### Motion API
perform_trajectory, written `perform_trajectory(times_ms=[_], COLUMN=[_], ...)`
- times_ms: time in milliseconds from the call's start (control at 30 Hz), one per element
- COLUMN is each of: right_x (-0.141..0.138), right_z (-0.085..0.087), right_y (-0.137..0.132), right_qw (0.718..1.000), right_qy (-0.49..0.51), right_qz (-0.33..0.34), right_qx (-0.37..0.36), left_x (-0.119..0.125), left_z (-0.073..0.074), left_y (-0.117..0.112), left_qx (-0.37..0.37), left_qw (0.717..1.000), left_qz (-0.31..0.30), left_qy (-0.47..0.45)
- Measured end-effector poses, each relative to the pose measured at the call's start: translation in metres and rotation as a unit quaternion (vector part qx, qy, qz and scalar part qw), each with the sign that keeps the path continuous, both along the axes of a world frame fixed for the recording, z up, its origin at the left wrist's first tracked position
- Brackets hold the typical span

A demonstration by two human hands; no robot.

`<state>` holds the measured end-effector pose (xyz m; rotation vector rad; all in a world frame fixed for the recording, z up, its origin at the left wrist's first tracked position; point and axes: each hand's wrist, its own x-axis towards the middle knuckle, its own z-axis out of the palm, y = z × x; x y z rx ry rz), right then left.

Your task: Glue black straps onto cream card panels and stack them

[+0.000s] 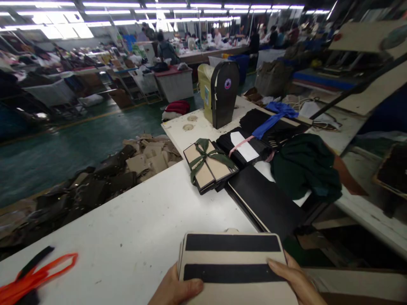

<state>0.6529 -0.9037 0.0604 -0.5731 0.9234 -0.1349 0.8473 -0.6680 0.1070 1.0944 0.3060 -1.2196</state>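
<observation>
A stack of beige panels (235,257) with two black stripes across its top fills the bottom centre, over the near edge of the white table. Gripping its left side is my left hand (179,286), thumb on the top face. At the right side my right hand (294,273) is closed on the same stack, with its thumb lying over a stripe. Fingers below the panels are hidden. Beyond the stack lies a bundle of beige panels (195,159) tied with dark green cloth strips. Flat black sheets (270,199) are piled to its right.
On the white table (133,237) lie orange strips (41,275). A black-and-yellow machine head (224,95) stands at the far end. Black bundles, a blue strip (270,120) and dark green cloth (307,165) sit at right. Fabric heaps (108,182) cover the floor at left. People work far behind.
</observation>
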Motion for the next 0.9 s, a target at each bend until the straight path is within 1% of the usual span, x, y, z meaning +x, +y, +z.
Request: perform_trajectory(times_ms=[67,100,200,233,267,300,333,367,400,433,467,500,533,567,600,633,667,700,733,800,867,900], right_x=[-0.01,-0.012,-0.012,-0.009,-0.006,-0.003,0.002,0.006,0.01,0.014,0.018,0.021,0.023,0.024,0.025,0.025,0.024,0.023,0.022,0.021,0.023,0.025], right_z=[0.008,0.014,0.033,0.038,0.041,0.041,0.039,0.034,0.027,0.019,0.011,0.003,-0.004,-0.009,-0.013,-0.015,-0.015,-0.016,-0.015,-0.015,-0.015,-0.015], right_y=[-0.023,-0.035,-0.074,-0.085,-0.096,-0.105,-0.113,-0.119,-0.125,-0.129,-0.133,-0.136,-0.139,-0.142,-0.144,-0.146,-0.147,-0.147,-0.147,-0.145,-0.141,-0.139], right_qw=[0.998,0.994,0.976,0.968,0.96,0.951,0.944,0.938,0.932,0.927,0.923,0.919,0.916,0.914,0.914,0.915,0.917,0.92,0.923,0.929,0.931,0.931], right_qy=[0.042,0.057,0.088,0.092,0.093,0.092,0.089,0.087,0.091,0.099,0.11,0.121,0.13,0.137,0.14,0.141,0.143,0.142,0.141,0.138,0.146,0.151], right_qz=[-0.051,-0.077,-0.167,-0.197,-0.226,-0.251,-0.272,-0.288,-0.301,-0.309,-0.314,-0.315,-0.314,-0.311,-0.306,-0.299,-0.293,-0.286,-0.28,-0.264,-0.247,-0.236], right_qx=[-0.026,-0.043,-0.105,-0.124,-0.14,-0.152,-0.162,-0.172,-0.18,-0.187,-0.195,-0.203,-0.213,-0.221,-0.227,-0.23,-0.231,-0.228,-0.225,-0.22,-0.223,-0.234], left_x=[0.021,0.032,0.065,0.075,0.083,0.09,0.094,0.095,0.094,0.089,0.081,0.071,0.06,0.048,0.036,0.026,0.017,0.009,0.003,-0.003,-0.005,-0.006], left_z=[0.016,0.024,0.045,0.051,0.057,0.06,0.061,0.06,0.054,0.045,0.033,0.018,0.001,-0.016,-0.033,-0.048,-0.06,-0.069,-0.075,-0.08,-0.081,-0.082], left_y=[-0.038,-0.06,-0.135,-0.161,-0.185,-0.206,-0.224,-0.238,-0.248,-0.253,-0.253,-0.251,-0.246,-0.24,-0.234,-0.23,-0.228,-0.228,-0.23,-0.241,-0.254,-0.261], left_qx=[-0.013,-0.023,-0.027,-0.029,-0.045,-0.05,-0.033,-0.008,0.018,0.04,0.053,0.058,0.06,0.06,0.066,0.076,0.087,0.094,0.095,0.072,0.054,0.057], left_qw=[0.994,0.987,0.956,0.944,0.929,0.914,0.902,0.89,0.875,0.861,0.85,0.844,0.846,0.854,0.867,0.887,0.908,0.926,0.94,0.956,0.957,0.954], left_qz=[-0.083,-0.115,-0.18,-0.192,-0.211,-0.217,-0.195,-0.161,-0.121,-0.081,-0.055,-0.039,-0.04,-0.048,-0.042,-0.024,0.001,0.018,0.035,0.045,0.039,0.035], left_qy=[-0.065,-0.107,-0.23,-0.268,-0.301,-0.338,-0.383,-0.427,-0.468,-0.5,-0.522,-0.531,-0.527,-0.515,-0.492,-0.454,-0.41,-0.364,-0.325,-0.282,-0.283,-0.293])
